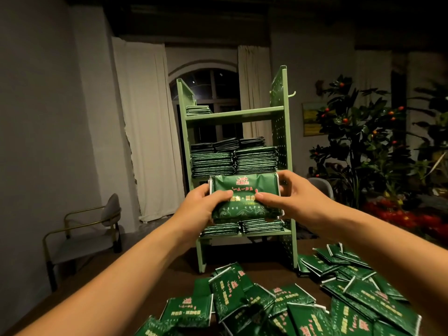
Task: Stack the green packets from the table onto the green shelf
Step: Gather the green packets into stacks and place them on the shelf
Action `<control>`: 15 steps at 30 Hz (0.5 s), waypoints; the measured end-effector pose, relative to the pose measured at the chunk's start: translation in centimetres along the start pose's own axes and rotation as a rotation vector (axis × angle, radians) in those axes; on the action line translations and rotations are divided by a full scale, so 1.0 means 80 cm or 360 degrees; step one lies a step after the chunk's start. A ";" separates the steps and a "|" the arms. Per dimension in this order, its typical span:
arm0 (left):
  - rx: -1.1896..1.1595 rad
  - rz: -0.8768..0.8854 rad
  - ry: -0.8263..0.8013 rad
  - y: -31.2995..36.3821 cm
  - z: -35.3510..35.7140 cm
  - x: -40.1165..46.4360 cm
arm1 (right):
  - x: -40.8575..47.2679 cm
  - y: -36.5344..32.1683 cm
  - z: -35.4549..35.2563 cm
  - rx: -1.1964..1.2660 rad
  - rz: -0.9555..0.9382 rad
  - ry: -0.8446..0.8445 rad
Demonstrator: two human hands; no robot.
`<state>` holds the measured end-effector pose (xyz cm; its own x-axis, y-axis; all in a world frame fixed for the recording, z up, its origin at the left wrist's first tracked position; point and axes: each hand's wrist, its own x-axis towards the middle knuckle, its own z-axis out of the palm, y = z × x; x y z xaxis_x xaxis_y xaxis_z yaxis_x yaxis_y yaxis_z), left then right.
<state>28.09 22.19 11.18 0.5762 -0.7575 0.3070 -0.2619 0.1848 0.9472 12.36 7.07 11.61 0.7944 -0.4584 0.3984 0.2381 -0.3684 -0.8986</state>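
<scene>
Both hands hold a bundle of green packets (pixel 244 190) in the air in front of the green shelf (pixel 282 132). My left hand (pixel 201 204) grips its left edge, and my right hand (pixel 291 192) grips its right edge with the thumb on top. The bundle hangs between the shelf's middle and lower levels. The middle level carries tall packet stacks (pixel 232 158), the lower level low stacks (pixel 242 226), and the top level one small stack (pixel 198 110). Many loose green packets (pixel 278 301) lie scattered on the dark table (pixel 169 277) below my arms.
A chair with a gold frame (pixel 82 236) stands at the left by the wall. White curtains (pixel 148 127) and an arched window are behind the shelf. Leafy plants with orange fruit (pixel 363 141) fill the right side.
</scene>
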 end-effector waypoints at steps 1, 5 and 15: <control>-0.0011 0.0002 0.0032 0.006 0.001 0.003 | 0.002 -0.005 0.001 -0.0021 0.0010 0.0011; -0.0067 -0.0023 0.0238 0.022 -0.006 0.024 | 0.016 -0.013 0.002 -0.0841 -0.0474 0.0449; -0.0193 -0.0204 0.0305 0.043 -0.026 0.074 | 0.086 0.003 0.013 -0.2514 -0.1558 0.0606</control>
<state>32.22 19.64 16.42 0.7379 -0.6492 0.1846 -0.0891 0.1774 0.9801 18.47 4.69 13.92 0.5148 0.2937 0.8054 -0.3675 -0.7732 0.5169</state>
